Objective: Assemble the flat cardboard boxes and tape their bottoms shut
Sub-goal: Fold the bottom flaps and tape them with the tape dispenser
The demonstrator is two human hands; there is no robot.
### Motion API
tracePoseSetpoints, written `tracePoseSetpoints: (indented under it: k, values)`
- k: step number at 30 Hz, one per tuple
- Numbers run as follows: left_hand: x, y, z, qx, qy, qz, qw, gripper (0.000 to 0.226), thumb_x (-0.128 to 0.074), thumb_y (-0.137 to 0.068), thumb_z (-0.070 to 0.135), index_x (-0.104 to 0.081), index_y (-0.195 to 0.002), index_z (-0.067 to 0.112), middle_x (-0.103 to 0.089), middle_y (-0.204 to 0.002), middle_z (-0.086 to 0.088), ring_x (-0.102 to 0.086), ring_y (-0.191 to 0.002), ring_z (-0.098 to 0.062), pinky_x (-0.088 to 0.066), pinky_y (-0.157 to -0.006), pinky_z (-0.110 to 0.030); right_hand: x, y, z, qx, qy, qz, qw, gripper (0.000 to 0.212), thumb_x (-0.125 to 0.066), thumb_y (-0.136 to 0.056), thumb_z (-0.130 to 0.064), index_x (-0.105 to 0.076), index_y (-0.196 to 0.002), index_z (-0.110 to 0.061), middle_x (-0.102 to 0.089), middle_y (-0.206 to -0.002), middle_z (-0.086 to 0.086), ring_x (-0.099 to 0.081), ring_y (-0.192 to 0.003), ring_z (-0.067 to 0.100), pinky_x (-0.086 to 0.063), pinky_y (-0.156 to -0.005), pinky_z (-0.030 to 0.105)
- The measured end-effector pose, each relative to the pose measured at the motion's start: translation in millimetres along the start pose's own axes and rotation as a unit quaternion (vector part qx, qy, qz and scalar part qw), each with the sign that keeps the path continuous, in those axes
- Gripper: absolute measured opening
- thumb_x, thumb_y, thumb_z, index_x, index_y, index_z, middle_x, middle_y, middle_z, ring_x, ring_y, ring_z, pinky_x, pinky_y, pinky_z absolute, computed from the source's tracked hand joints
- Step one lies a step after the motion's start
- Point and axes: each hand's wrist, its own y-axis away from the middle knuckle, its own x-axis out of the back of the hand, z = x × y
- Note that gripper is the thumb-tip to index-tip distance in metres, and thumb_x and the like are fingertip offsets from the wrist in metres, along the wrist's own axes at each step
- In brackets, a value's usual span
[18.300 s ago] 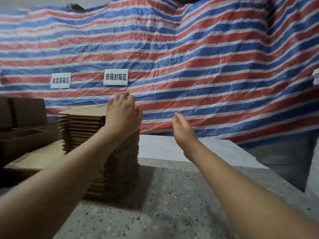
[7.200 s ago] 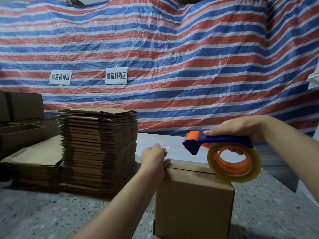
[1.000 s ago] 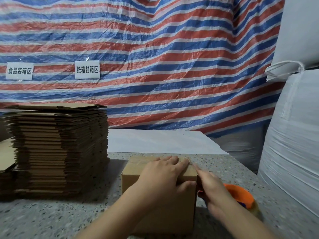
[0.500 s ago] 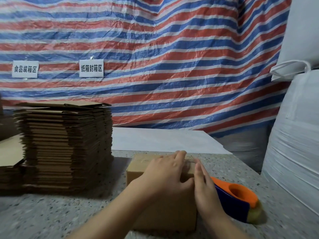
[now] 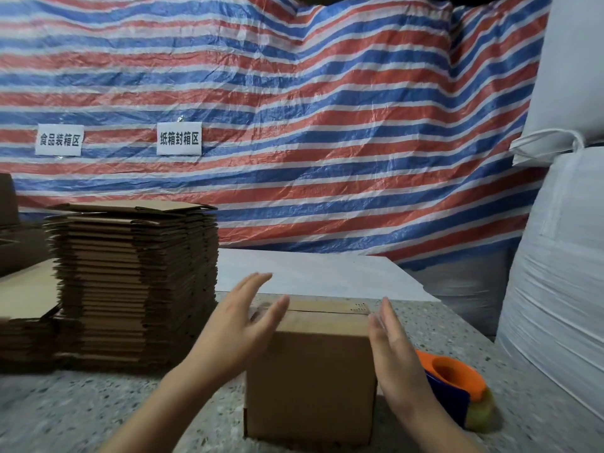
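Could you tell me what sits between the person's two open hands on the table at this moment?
In the head view, the assembled cardboard box stands between the left hand and the right hand, both open with straight fingers beside its sides.

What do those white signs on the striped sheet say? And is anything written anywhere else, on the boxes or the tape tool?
"食品装箱区": left white sign on the striped tarp.
"纸箱封箱区": right white sign on the same tarp.
Assembled cardboard box: a small dotted mark near its top right edge, too small to read.
Stack of flat boxes, tape dispenser, white sacks: no text visible.
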Motion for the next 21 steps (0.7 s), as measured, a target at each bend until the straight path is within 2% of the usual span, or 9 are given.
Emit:
tracePoseSetpoints:
  k: [3, 6, 10, 14, 17, 21]
  values:
    - [-9.1, 16.2, -13.3, 0.063, 0.095, -0.046, 0.992, 0.062, -0.047, -0.077, 0.072, -0.048, -0.133, 0.047, -0.045, -0.137, 0.023, -0.039, -0.136, -0.003, -0.037, -0.105, -0.023, -3.9, 2.6, 7.3, 0.029, 0.013, -0.016, 0.999, 0.086, -0.036, -0.081, -0.070, -0.017, -0.159, -0.037, -0.020, -0.164, -0.018, -0.015, -0.145, -0.004, -0.017, -0.119, 0.024]
    - [-21.2, 21.3, -16.5, 0.106, 0.195, -0.031, 0.975, 0.044, -0.052, -0.078, 0.060, -0.055, -0.121, 0.049, -0.045, -0.139, 0.022, -0.036, -0.135, 0.000, -0.033, -0.105, -0.021, -10.1, 3.7, 13.0, 0.039, -0.004, 0.006, 0.999, 0.080, -0.038, -0.085, -0.064, -0.024, -0.158, -0.034, -0.025, -0.161, -0.021, -0.017, -0.138, -0.010, -0.018, -0.112, 0.017]
    - [-26.5, 23.2, -17.5, 0.129, 0.212, -0.005, 0.969, 0.052, -0.053, -0.077, 0.057, -0.056, -0.126, 0.042, -0.050, -0.139, 0.015, -0.042, -0.132, -0.005, -0.037, -0.111, -0.030, -16.3, 6.8, 16.0, 0.032, -0.022, 0.034, 0.999, 0.081, -0.037, -0.083, -0.066, -0.026, -0.157, -0.036, -0.028, -0.157, -0.022, -0.021, -0.136, -0.007, -0.020, -0.110, 0.019]
    - [-30.4, 27.3, -16.9, 0.141, 0.190, 0.017, 0.972, 0.052, -0.050, -0.078, 0.061, -0.054, -0.127, 0.043, -0.055, -0.126, 0.018, -0.050, -0.119, -0.005, -0.045, -0.099, -0.029, -19.0, 9.9, 17.4, 0.027, -0.020, 0.055, 0.998, 0.082, -0.038, -0.082, -0.065, -0.029, -0.157, -0.032, -0.033, -0.159, -0.012, -0.028, -0.147, 0.009, -0.024, -0.110, 0.022]
    - [-34.8, 30.0, -15.7, 0.149, 0.181, 0.042, 0.971, 0.057, -0.049, -0.077, 0.062, -0.050, -0.130, 0.043, -0.055, -0.124, 0.016, -0.049, -0.115, -0.005, -0.042, -0.092, -0.024, -19.2, 13.1, 17.8, 0.027, -0.013, 0.060, 0.998, 0.080, -0.038, -0.083, -0.062, -0.031, -0.157, -0.030, -0.039, -0.157, -0.008, -0.034, -0.145, 0.013, -0.028, -0.110, 0.023]
    - [-41.9, 33.9, -15.7, 0.174, 0.177, 0.042, 0.968, 0.077, -0.043, -0.078, 0.061, -0.037, -0.147, 0.027, -0.050, -0.134, 0.008, -0.046, -0.124, -0.012, -0.040, -0.103, -0.032, -16.2, 17.5, 20.2, 0.029, -0.017, 0.033, 0.999, 0.075, -0.038, -0.085, -0.058, -0.029, -0.155, -0.034, -0.044, -0.153, -0.010, -0.038, -0.142, 0.010, -0.030, -0.116, 0.028]
